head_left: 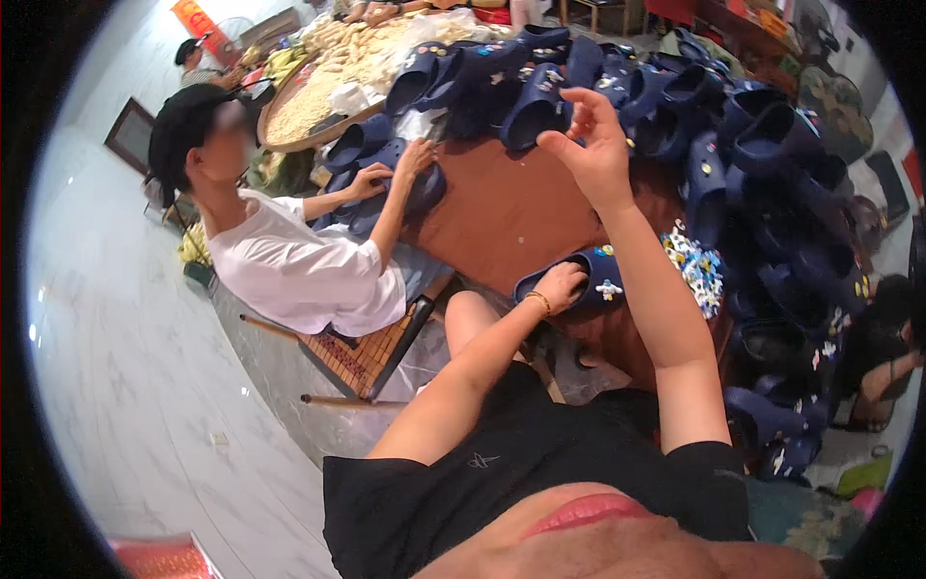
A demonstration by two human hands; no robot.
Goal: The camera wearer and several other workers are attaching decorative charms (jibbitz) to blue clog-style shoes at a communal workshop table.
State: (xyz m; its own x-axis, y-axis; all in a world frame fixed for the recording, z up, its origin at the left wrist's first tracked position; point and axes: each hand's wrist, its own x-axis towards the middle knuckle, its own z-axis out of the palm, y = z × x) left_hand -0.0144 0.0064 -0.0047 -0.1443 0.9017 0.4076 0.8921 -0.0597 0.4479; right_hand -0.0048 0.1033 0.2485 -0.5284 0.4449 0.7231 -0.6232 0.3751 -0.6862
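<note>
A dark blue clog (612,267) lies at the near edge of the brown tabletop (511,207), with small charms on its toe, a white one the plainest. My left hand (558,288) grips it, the fingers reaching into the foot opening. My right hand (592,150) is lifted over the far part of the table, fingers curved and apart, with nothing visible in it. Behind it stands another blue clog (536,108). Loose white, blue and yellow charms (696,272) form a small heap beside my right forearm.
Many blue clogs (772,183) are piled along the right and far sides. At left a co-worker (299,256) in a white shirt sits on a woven-seat chair (362,352), hands on blue clogs (362,145). Behind is a round tray (289,121) of pale pieces.
</note>
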